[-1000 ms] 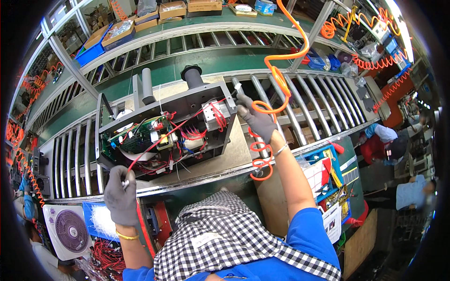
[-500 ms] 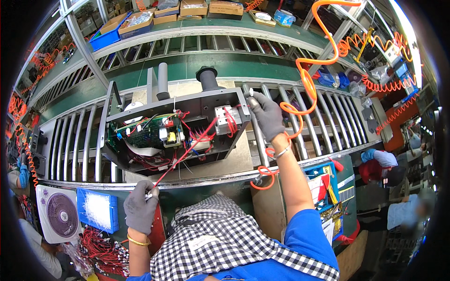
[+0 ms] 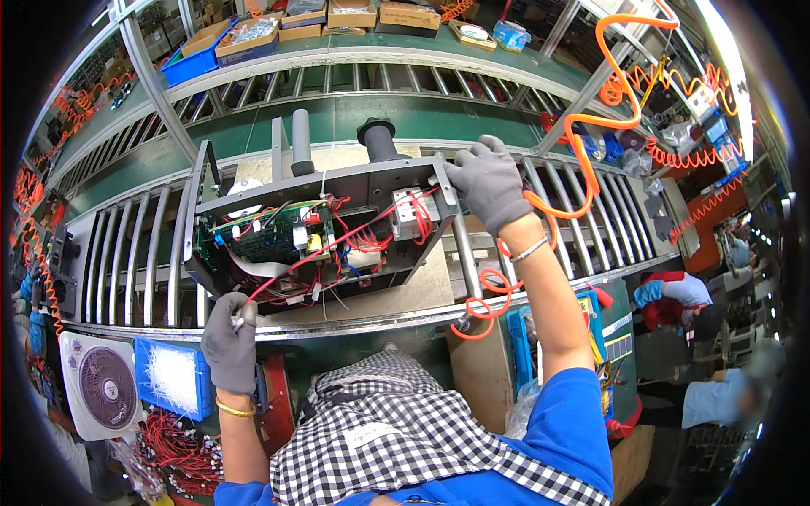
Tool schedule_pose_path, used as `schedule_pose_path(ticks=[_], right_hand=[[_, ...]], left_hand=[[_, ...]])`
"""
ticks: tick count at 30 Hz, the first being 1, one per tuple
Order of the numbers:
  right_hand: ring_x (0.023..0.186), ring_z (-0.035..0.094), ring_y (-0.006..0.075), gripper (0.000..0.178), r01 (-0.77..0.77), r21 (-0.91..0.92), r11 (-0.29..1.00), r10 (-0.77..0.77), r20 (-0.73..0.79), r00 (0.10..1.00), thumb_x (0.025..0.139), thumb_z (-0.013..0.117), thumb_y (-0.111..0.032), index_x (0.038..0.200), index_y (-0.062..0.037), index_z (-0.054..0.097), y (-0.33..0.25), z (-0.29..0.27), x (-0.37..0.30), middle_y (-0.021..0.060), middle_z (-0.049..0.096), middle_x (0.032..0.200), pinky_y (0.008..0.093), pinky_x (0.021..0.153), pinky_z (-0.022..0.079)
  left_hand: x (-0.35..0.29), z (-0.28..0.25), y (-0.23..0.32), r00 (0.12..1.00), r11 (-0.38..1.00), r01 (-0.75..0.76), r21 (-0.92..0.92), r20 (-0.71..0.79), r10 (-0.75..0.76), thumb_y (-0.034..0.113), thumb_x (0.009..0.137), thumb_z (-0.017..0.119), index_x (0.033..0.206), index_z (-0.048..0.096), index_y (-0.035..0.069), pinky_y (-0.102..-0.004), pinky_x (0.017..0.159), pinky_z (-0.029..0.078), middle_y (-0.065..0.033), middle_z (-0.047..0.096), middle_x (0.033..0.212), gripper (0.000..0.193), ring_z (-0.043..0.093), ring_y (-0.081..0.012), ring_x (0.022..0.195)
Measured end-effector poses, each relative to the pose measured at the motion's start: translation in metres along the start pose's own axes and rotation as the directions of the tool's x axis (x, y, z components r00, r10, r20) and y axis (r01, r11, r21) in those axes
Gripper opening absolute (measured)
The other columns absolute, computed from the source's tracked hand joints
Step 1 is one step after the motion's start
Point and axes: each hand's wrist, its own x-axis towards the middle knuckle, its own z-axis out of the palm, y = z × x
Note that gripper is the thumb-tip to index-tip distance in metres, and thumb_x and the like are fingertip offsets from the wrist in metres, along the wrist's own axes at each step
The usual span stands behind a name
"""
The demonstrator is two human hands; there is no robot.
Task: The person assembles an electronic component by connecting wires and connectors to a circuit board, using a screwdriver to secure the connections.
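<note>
A dark grey metal chassis lies open toward me on the roller line, with a green circuit board and bundled wires inside. My left hand, in a grey glove, pinches the near end of a long red wire; a small white tip shows at its fingers. The wire runs slantwise across the chassis to its right end, past a white terminal block. My right hand, also gloved, is at the chassis' upper right corner with bent fingers touching the side panel. What its fingertips hold is hidden.
An orange coiled air hose hangs to the right of my right hand. Near my left arm are a white fan, a blue bin of white ties and a heap of red wires. Cardboard boxes line the far shelf.
My left hand has moved left and slightly away from me with the red wire's end. My right hand has turned at the chassis corner; the white piece at its fingertips no longer shows.
</note>
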Motion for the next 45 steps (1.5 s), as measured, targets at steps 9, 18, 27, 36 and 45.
schedule_pose_path(ticks=[9, 18, 27, 36, 45], right_hand=[[0.104, 0.062, 0.0257, 0.047, -0.438, 0.869, 0.23, 0.295, 0.367, 0.882, 0.103, 0.048, -0.044, 0.127, -0.0054, 0.061, -0.002, 0.029, -0.037, 0.0134, 0.067, 0.109, 0.0377, 0.092, 0.049], [0.063, 0.058, 0.0064, 0.048, -0.624, 0.73, -0.28, 0.249, 0.683, 0.687, 0.102, 0.047, -0.05, 0.105, -0.0055, 0.066, -0.009, 0.024, -0.022, 0.0009, 0.064, 0.078, 0.0209, 0.051, 0.045], [0.087, 0.06, 0.0107, 0.04, -0.442, 0.895, -0.056, 0.272, 0.44, 0.856, 0.097, 0.058, -0.013, 0.134, 0.0001, 0.054, -0.016, 0.001, -0.03, 0.0045, 0.065, 0.106, 0.0261, 0.079, 0.051], [0.121, 0.055, 0.0167, 0.046, -0.293, 0.948, -0.126, 0.287, 0.318, 0.904, 0.098, 0.057, -0.011, 0.142, -0.0011, 0.049, -0.031, -0.007, -0.03, 0.0087, 0.06, 0.131, 0.0301, 0.104, 0.043], [0.118, 0.056, 0.0167, 0.038, -0.195, 0.966, -0.173, 0.452, 0.253, 0.856, 0.097, 0.061, -0.011, 0.132, 0.0021, 0.053, -0.044, 0.033, -0.031, 0.0092, 0.061, 0.127, 0.0306, 0.105, 0.043]], left_hand=[[0.02, -0.025, -0.023, 0.99, 0.998, -0.009, -0.056, -0.141, 0.001, 0.02, 0.095, 0.066, 0.102, 0.064, 0.001, -0.0315, 0.077, 0.049, -0.0096, 0.064, 0.088, 0.02, 0.06, -0.0184, 0.082], [0.029, -0.029, -0.028, 0.954, 0.972, -0.161, 0.168, -0.225, 0.197, 0.023, 0.097, 0.064, 0.1, 0.064, 0.003, -0.0384, 0.091, 0.048, -0.018, 0.059, 0.125, 0.02, 0.059, -0.0318, 0.114], [0.038, -0.027, -0.043, 0.994, 0.981, -0.089, -0.172, -0.076, 0.077, 0.015, 0.092, 0.068, 0.096, 0.064, 0.001, -0.0285, 0.077, 0.046, -0.0048, 0.059, 0.091, 0.016, 0.056, -0.015, 0.082], [0.037, -0.03, -0.055, 0.99, 0.988, -0.137, -0.069, -0.045, 0.134, 0.015, 0.089, 0.07, 0.1, 0.066, 0.001, -0.0349, 0.09, 0.048, -0.0182, 0.065, 0.113, 0.018, 0.063, -0.0311, 0.11], [0.039, -0.024, -0.055, 1.0, 0.982, -0.028, -0.188, -0.007, 0.027, 0.018, 0.089, 0.072, 0.098, 0.067, 0.002, -0.0376, 0.096, 0.045, -0.0167, 0.066, 0.108, 0.019, 0.058, -0.0333, 0.122]])
